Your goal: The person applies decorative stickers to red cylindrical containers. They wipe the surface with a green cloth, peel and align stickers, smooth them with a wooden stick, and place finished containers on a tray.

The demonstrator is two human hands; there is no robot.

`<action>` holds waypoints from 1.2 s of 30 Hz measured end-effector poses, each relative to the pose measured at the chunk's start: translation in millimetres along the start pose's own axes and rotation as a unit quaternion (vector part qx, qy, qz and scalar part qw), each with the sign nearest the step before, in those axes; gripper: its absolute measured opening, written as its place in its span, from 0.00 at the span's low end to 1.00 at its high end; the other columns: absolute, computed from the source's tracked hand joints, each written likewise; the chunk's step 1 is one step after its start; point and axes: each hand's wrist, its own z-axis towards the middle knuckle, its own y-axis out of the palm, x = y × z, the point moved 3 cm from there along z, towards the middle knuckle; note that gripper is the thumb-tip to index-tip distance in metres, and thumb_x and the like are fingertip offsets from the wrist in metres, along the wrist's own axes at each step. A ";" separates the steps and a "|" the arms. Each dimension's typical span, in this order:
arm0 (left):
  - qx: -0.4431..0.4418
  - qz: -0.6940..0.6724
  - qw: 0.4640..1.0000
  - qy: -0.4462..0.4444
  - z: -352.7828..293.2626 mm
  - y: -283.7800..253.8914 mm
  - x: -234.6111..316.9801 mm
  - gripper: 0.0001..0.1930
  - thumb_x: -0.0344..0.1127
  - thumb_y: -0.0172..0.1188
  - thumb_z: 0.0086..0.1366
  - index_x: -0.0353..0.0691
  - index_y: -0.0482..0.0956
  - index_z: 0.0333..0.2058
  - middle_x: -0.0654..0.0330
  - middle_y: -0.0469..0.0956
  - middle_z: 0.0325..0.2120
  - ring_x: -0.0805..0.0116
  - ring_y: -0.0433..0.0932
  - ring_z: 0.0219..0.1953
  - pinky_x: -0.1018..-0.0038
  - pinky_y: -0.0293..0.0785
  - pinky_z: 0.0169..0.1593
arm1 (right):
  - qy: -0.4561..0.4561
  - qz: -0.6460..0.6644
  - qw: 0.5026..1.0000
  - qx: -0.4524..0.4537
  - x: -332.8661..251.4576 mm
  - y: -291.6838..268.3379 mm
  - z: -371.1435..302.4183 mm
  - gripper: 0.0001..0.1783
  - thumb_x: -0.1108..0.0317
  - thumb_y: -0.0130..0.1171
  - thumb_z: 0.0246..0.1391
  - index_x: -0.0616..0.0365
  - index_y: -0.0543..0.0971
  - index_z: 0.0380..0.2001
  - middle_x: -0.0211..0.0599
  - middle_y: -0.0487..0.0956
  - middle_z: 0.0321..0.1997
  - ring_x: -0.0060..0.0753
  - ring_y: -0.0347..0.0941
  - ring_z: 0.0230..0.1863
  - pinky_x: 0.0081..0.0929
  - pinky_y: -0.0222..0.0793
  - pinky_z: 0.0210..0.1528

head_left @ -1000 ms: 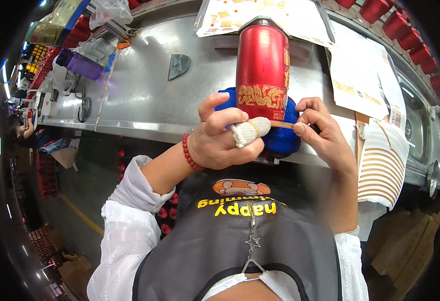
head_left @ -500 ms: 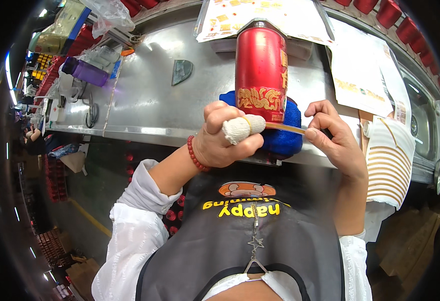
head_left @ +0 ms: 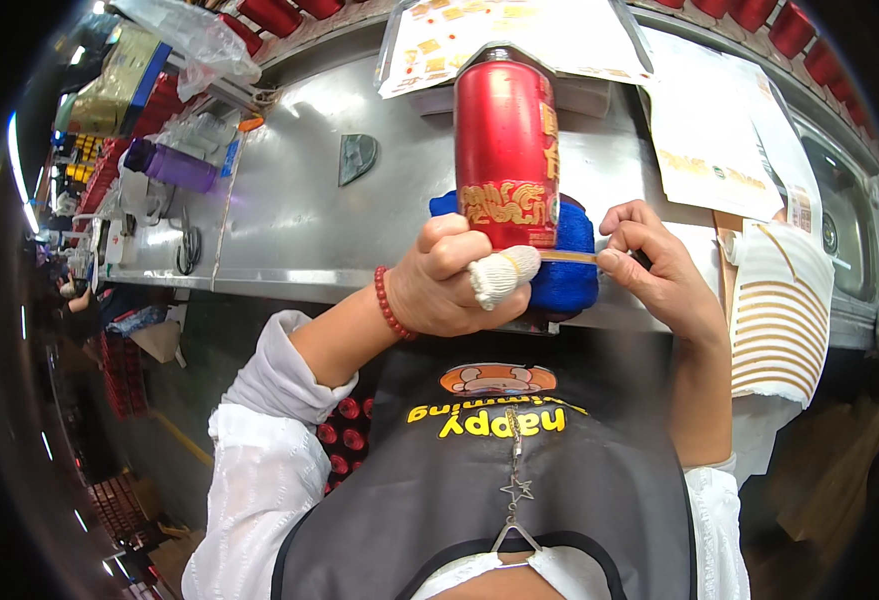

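Observation:
A red metallic bottle (head_left: pixel 504 130) with gold decoration lies on a blue cloth-covered support (head_left: pixel 571 285), its dark mouth end away from me. My left hand (head_left: pixel 444 280) is closed at the bottle's near end, around a white knitted cloth roll (head_left: pixel 504 278) tied with a yellow band. The roll touches the bottle's lower edge. From there a thin gold strip (head_left: pixel 569 257) runs right across the blue cloth. My right hand (head_left: pixel 659 265) pinches its free end between thumb and forefinger. Where the strip meets the bottle, the roll partly hides it.
A white backing sheet with several gold strips (head_left: pixel 779 325) hangs at the table's right edge. Printed sheets (head_left: pixel 704 150) lie behind it. A dark flat plate (head_left: pixel 357 158) rests on the metal table (head_left: pixel 299 210). A purple bottle (head_left: pixel 174 165) lies at left; red cups (head_left: pixel 791 30) line the back.
The white roll has shifted slightly right and down along the bottle's near edge and turned. The bottle appears a little further left. My right hand still pinches the strip's end.

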 end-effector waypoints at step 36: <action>0.011 0.017 0.996 -0.084 -14.3 3.5 8.7 0.13 0.34 0.65 0.40 0.62 0.81 0.28 0.76 0.77 0.44 0.63 0.63 0.45 0.67 0.63 0.42 | 0.007 0.020 1.000 -0.010 2.1 5.1 5.2 0.13 0.62 0.62 0.62 0.57 0.73 0.29 0.32 0.67 0.45 0.25 0.62 0.47 0.23 0.59 0.51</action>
